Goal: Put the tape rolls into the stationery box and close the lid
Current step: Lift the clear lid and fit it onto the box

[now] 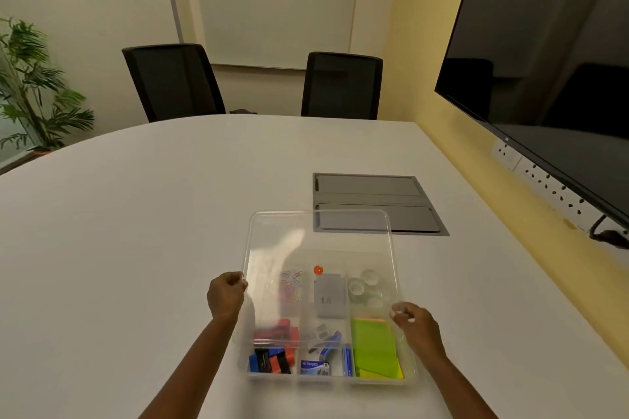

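Observation:
A clear plastic stationery box with several compartments stands on the white table near me. Clear tape rolls lie in its far right compartment. Above the box I hold the transparent lid, tilted, its far edge past the box. My left hand grips the lid's left edge and my right hand grips its right edge. Paper clips, a grey pad, green sticky notes, staples and coloured clips fill the other compartments.
A grey cable hatch is set into the table just beyond the lid. Two black chairs stand at the far side. A dark wall screen and sockets are on the right, a plant at the left.

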{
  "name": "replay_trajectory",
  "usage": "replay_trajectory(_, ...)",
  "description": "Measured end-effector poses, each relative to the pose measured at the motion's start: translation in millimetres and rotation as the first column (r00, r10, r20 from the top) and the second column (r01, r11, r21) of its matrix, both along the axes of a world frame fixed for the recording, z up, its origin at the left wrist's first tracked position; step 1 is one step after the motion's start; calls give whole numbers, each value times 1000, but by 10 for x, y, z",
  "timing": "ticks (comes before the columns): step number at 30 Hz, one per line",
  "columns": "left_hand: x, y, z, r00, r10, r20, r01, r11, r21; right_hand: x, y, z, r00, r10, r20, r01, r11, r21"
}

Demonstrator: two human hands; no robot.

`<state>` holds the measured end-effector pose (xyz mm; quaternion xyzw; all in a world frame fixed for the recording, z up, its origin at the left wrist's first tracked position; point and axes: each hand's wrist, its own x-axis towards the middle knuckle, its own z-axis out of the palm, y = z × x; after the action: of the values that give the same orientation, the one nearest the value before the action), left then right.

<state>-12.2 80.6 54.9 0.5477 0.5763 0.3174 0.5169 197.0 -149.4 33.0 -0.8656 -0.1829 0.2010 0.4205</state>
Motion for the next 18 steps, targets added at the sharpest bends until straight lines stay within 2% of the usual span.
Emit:
replay_trajectory(5, 1, -18, -74, 994, -37, -106, 37, 999, 2, -94, -37, -59, 998, 22, 50, -16, 991, -132)
replay_trajectory(11, -6, -26, -188, 976, -88, -199, 89, 996, -3, -173, -52, -31, 998, -52, 44, 55, 995, -85)
replay_trajectory(18, 10, -130, -282, 966, -112, -233, 119, 993, 15, -152, -216, -67, 994, -102, 41, 104, 993, -59)
